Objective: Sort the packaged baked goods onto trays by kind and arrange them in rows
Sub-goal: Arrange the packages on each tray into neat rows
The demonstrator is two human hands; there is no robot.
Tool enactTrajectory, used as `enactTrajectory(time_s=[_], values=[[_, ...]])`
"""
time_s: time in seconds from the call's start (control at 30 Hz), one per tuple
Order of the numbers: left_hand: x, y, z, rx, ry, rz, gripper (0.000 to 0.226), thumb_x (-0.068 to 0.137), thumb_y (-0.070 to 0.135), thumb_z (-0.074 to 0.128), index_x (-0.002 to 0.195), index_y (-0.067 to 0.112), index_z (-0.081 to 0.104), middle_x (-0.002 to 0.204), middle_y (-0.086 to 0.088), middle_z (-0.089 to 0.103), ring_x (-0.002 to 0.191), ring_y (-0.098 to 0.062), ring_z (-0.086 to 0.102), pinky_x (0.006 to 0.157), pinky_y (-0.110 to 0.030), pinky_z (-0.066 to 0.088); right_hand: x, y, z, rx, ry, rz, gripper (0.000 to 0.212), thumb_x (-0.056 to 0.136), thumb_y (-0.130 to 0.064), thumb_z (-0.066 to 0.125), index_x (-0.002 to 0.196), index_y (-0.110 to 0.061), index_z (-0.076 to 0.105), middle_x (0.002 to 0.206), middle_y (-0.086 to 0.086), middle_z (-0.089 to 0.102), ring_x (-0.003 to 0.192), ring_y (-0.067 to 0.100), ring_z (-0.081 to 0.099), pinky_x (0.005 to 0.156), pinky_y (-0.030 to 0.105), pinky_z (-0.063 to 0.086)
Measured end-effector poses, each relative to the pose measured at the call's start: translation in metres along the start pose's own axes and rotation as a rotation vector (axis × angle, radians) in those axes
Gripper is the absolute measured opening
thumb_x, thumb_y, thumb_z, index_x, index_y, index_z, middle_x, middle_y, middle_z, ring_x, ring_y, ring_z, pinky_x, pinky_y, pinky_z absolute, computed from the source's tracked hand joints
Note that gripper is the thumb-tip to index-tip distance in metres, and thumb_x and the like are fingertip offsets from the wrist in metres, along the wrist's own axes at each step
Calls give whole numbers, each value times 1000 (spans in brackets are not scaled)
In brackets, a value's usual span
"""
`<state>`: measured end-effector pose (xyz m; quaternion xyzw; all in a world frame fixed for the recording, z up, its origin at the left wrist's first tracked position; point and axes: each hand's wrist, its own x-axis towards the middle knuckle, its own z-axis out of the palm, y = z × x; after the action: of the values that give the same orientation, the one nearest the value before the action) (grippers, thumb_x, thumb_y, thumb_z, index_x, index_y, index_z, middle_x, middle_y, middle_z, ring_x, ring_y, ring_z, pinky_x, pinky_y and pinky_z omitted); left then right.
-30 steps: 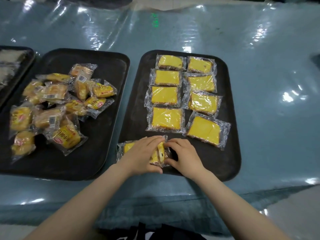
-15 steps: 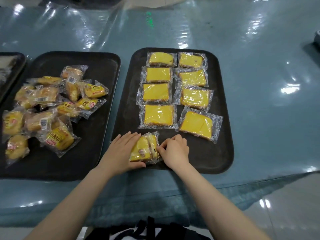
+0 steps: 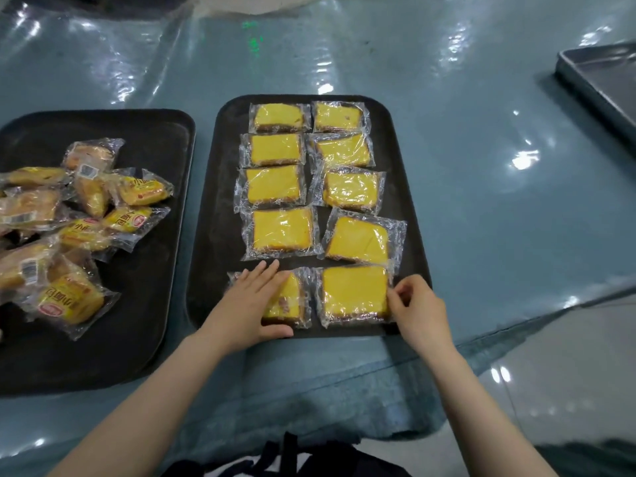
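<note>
A black tray [image 3: 213, 256] in the middle holds several wrapped yellow cake slices [image 3: 282, 232] laid out in two columns. In its nearest row lie two more slices. My left hand [image 3: 247, 304] rests flat with straight fingers on the left slice [image 3: 289, 301]. The fingertips of my right hand [image 3: 418, 308] pinch the right edge of the right slice [image 3: 354, 290]. A second black tray [image 3: 144, 280] on the left carries a loose pile of wrapped buns [image 3: 72, 297] with yellow and red labels.
The trays sit on a table under shiny blue-green plastic sheeting [image 3: 499, 201]. A metal tray [image 3: 605, 84] pokes in at the far right. The table's front edge runs just below my wrists, with pale floor [image 3: 568, 390] at lower right.
The two slices that my hands held stacked on edge at the tray's front now lie flat side by side. My right hand moved right with one; my left stayed on the other.
</note>
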<state>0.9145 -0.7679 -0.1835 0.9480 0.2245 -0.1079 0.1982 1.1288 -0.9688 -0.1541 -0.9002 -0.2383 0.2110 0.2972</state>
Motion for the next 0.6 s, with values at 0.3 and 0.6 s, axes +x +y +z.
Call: enactTrajectory(time_s=[0.3, 0.6], values=[[-7, 13, -20, -92, 262, 121, 30, 81, 28, 73, 107, 14, 70, 127, -11, 56, 110, -31, 58, 84, -42, 53, -3, -8, 4, -237, 188, -102, 20, 83, -4, 59, 102, -10, 61, 103, 8, 51, 98, 30, 47, 76, 36, 40], [17, 11, -83, -94, 231, -125, 23, 98, 34, 40, 86, 27, 59, 79, 8, 63, 71, -14, 57, 58, -28, 39, 19, -40, 13, -269, 118, -331, 27, 87, -18, 60, 114, -13, 61, 124, 5, 53, 116, 23, 45, 96, 35, 40]])
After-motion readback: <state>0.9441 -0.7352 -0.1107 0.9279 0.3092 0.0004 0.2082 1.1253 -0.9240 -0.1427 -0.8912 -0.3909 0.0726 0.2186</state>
